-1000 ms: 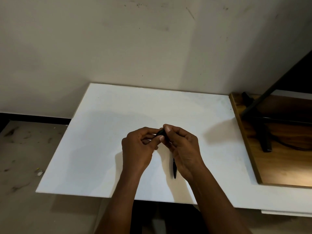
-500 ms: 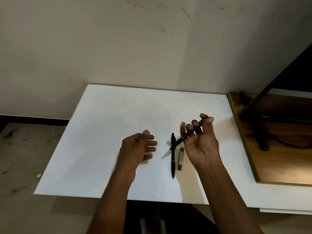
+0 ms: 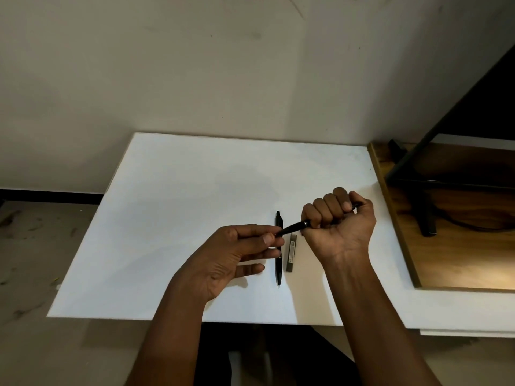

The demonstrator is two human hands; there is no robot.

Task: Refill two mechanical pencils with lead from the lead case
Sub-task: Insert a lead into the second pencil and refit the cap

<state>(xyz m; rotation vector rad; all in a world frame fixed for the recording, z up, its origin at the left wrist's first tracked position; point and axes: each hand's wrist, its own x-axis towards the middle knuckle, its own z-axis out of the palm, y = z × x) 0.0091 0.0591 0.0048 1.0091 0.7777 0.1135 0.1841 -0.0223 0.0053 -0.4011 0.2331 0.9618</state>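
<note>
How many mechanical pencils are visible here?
2: one pencil gripped in the right hand, its end pinched by the left hand; the other pencil lies on the white board.

A white board (image 3: 178, 218) lies flat against a scuffed wall (image 3: 195, 65); a wooden tabletop (image 3: 459, 260) beside it carries a black stand (image 3: 423, 215).

surface: white board (image 3: 172, 218) | on it: black pencil (image 3: 279, 271), lead case (image 3: 291, 253) just beside
</note>
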